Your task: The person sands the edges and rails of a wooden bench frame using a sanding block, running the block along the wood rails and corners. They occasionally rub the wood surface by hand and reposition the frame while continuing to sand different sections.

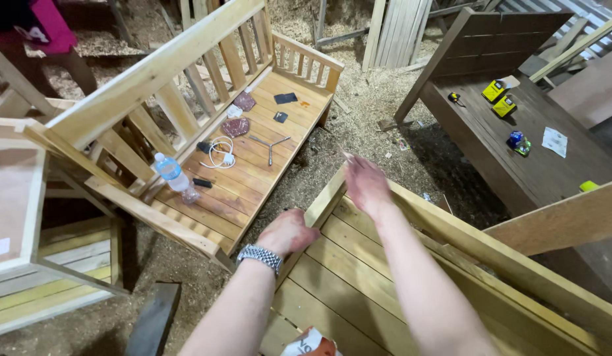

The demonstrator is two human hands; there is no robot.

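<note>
The left hand (287,232) is resting on the front corner of the near bench (358,283), the right hand (365,184) hovering just behind it. Further left, a second bench (253,165) is carrying a bottle (173,173), with a cable (220,153) lying behind that. A table (517,151) is standing to the right.

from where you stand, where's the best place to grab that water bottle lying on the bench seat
Probably by the clear body just below the blue cap. The water bottle lies tilted on the slatted bench seat, cap pointing to the backrest rails, so come from the open front edge, fingers wrapping across its width. Both the left hand and the right hand rest on the nearer bench frame.
</note>
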